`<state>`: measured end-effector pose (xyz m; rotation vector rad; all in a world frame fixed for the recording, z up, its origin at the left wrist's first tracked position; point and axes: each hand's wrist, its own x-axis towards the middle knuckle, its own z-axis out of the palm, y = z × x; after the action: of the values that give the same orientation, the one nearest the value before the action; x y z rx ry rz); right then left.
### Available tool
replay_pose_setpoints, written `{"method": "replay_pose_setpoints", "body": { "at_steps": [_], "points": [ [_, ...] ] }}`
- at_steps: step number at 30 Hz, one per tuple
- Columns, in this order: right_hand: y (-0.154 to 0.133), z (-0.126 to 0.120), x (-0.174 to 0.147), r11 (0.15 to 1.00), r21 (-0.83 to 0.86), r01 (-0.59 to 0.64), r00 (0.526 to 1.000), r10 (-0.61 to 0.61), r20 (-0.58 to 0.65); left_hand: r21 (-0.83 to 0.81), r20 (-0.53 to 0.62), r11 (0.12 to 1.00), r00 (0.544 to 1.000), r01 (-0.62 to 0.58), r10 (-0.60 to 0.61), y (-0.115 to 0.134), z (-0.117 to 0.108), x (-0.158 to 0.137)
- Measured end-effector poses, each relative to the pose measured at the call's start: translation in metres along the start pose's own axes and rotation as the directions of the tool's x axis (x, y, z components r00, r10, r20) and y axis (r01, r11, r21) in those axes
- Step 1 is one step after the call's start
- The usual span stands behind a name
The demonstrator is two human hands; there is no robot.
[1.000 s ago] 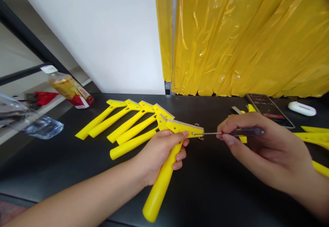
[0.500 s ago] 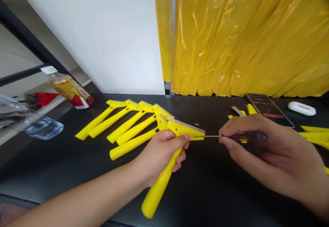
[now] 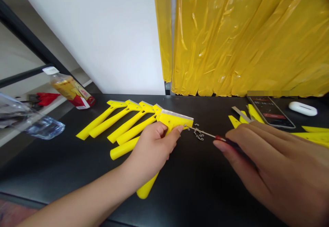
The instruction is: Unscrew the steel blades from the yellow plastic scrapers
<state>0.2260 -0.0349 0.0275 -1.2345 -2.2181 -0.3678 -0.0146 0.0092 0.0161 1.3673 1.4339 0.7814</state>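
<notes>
My left hand [image 3: 154,144] is closed round a yellow scraper [image 3: 174,120], its thumb on the head near a small screw. A metal blade runs along the scraper's upper edge, and the handle slants down toward me. In my right hand [image 3: 272,162] is a screwdriver [image 3: 218,138] with a dark red handle, mostly hidden by the fingers. Its thin shaft reaches left, the tip at the screw [image 3: 185,126] in the scraper head. Several small screws [image 3: 199,134] lie on the black table just behind the shaft. Left of my left hand, several yellow scrapers [image 3: 128,124] lie in an overlapping row.
At the left stand a drink bottle [image 3: 72,89], leaning, and a clear plastic container [image 3: 46,127]. Yellow parts and loose blades [image 3: 241,114], a phone [image 3: 272,112] and a white earbud case [image 3: 303,108] lie at the right. Yellow plastic sheeting [image 3: 244,42] hangs behind the table.
The held scraper has moved up and left with my left hand, uncovering the small screws. My right hand has shifted left and turned, so the screwdriver now slants instead of lying level.
</notes>
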Motion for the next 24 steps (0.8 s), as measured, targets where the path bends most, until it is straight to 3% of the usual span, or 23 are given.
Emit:
{"method": "replay_pose_setpoints", "body": {
  "at_steps": [4, 8, 24],
  "points": [
    [-0.0023, 0.0018, 0.0013, 0.990, -0.116, 0.077, 0.996, -0.081, -0.032, 0.145, -0.094, 0.988, 0.993, -0.058, 0.072, 0.0054, -0.0063, -0.0026],
    [-0.0062, 0.0044, 0.0019, 0.994, -0.101, 0.034, 0.998, -0.040, -0.056, 0.223, -0.145, 0.972, 0.983, -0.076, 0.110, 0.0063, -0.0088, -0.0039],
    [-0.0051, 0.0098, 0.0096, 0.993, -0.104, 0.053, 0.997, -0.057, -0.041, 0.197, -0.148, 0.976, 0.981, -0.094, 0.124, 0.0046, -0.0085, 0.0020]
  ]
}}
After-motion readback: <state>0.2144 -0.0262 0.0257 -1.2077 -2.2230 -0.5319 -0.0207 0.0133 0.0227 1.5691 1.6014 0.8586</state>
